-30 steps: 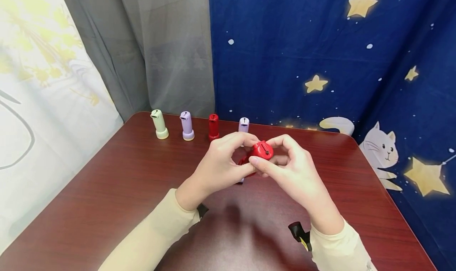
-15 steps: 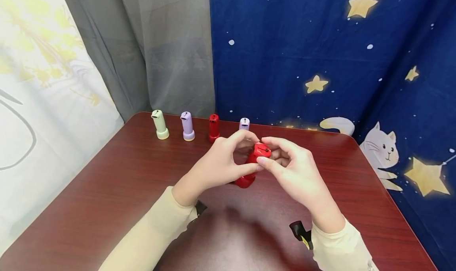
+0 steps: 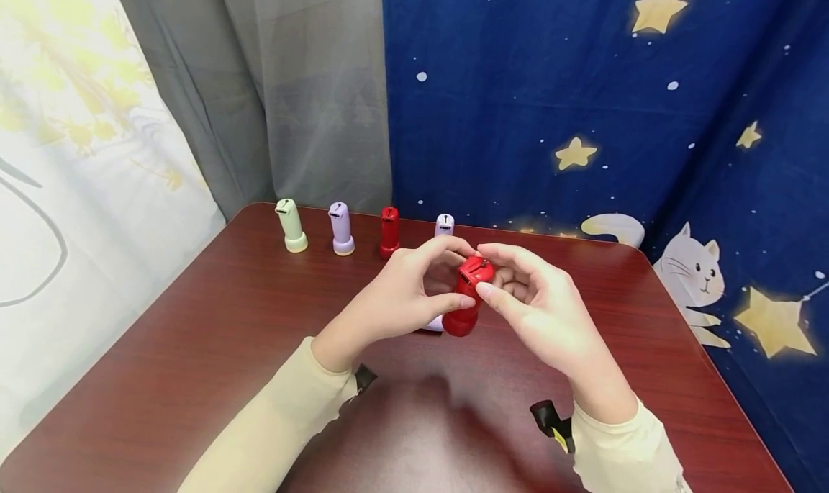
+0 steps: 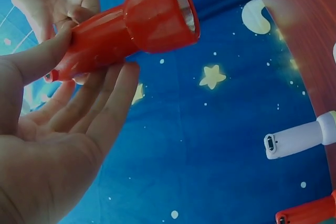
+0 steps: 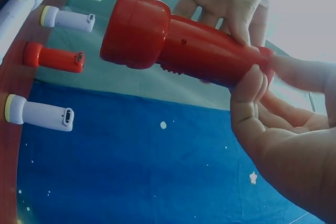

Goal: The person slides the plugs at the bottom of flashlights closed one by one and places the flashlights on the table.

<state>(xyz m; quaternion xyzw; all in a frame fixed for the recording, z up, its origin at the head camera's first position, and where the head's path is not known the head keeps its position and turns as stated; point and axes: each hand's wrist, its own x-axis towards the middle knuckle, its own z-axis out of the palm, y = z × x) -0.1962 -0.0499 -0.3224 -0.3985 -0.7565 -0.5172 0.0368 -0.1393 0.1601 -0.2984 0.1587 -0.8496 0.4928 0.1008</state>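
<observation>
Between both hands, above the table, is a red flashlight (image 3: 462, 317), its wide head pointing down and its tail up. My right hand (image 3: 547, 306) pinches it near the tail, thumb in front and curled fingers behind. My left hand (image 3: 395, 291) holds it from the other side; in the left wrist view the thumb lies on the tail part and the fingers run under the body. A small hook-like tab sticks out at the tail of the flashlight (image 5: 205, 45). Part of its body is hidden by the fingers in the head view.
Along the table's far edge stand a pale green flashlight (image 3: 291, 227), a purple one (image 3: 340, 230), another red one (image 3: 389, 234) and a further purple one (image 3: 444, 224). One more purple flashlight (image 5: 21, 11) lies on the table (image 3: 214, 349), mostly hidden behind the hands in the head view.
The held red flashlight has been turned in the hands, its head swinging downward and then slightly right, with the tail staying up. Both hands keep nearly the same place.
</observation>
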